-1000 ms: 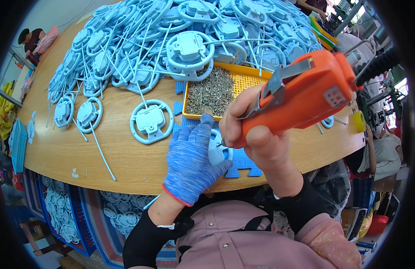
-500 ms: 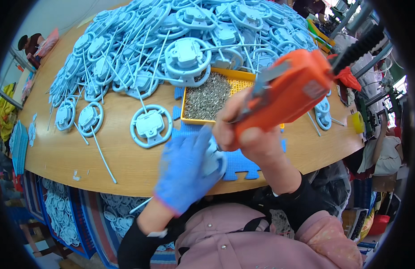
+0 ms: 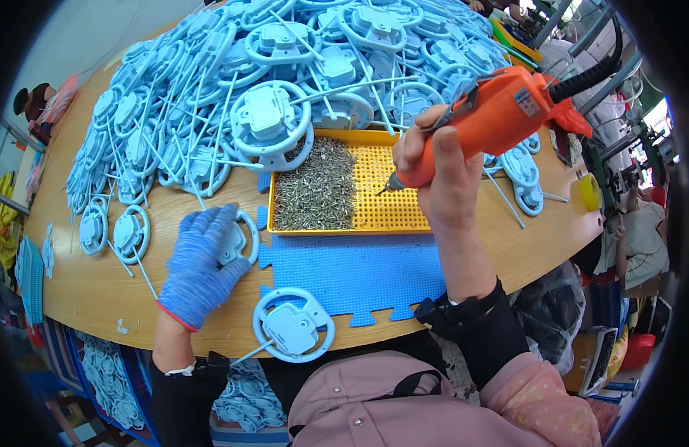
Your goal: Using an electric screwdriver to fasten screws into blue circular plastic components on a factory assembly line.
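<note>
Screwdriver, orange | right hand grip clamped around it | left hand spread, seemingly covering wheel part

wooden table | far: heap of blue plastic wheels | centre: yellow tray of screws | near: blue foam mat, one wheel
</note>
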The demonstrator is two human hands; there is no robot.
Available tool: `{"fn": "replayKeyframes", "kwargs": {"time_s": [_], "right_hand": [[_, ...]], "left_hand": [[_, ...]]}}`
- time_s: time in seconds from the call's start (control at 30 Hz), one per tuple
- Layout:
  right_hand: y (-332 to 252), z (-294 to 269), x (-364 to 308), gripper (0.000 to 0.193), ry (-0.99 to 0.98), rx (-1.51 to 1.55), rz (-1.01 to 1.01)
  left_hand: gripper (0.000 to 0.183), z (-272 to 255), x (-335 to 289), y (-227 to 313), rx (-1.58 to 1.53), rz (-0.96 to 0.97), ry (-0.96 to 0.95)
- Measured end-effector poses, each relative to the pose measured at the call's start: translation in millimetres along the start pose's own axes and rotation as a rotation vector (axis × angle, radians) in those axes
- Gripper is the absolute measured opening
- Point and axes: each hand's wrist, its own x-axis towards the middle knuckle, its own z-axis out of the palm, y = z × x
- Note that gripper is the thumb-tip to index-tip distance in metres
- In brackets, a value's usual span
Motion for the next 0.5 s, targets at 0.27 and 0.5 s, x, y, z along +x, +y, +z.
{"fn": "replayKeyframes", "kwargs": {"time_s": [0.27, 0.5], "right_hand": [[9, -5, 5, 0.036, -0.010, -0.045, 0.026], [6, -4, -2, 0.029, 0.063, -0.079, 0.017]], "left_hand": [[0.076, 9, -7, -4, -0.229, -0.162, 0.126], [0.071, 16, -12, 15, -0.242, -0.241, 0.285]]}}
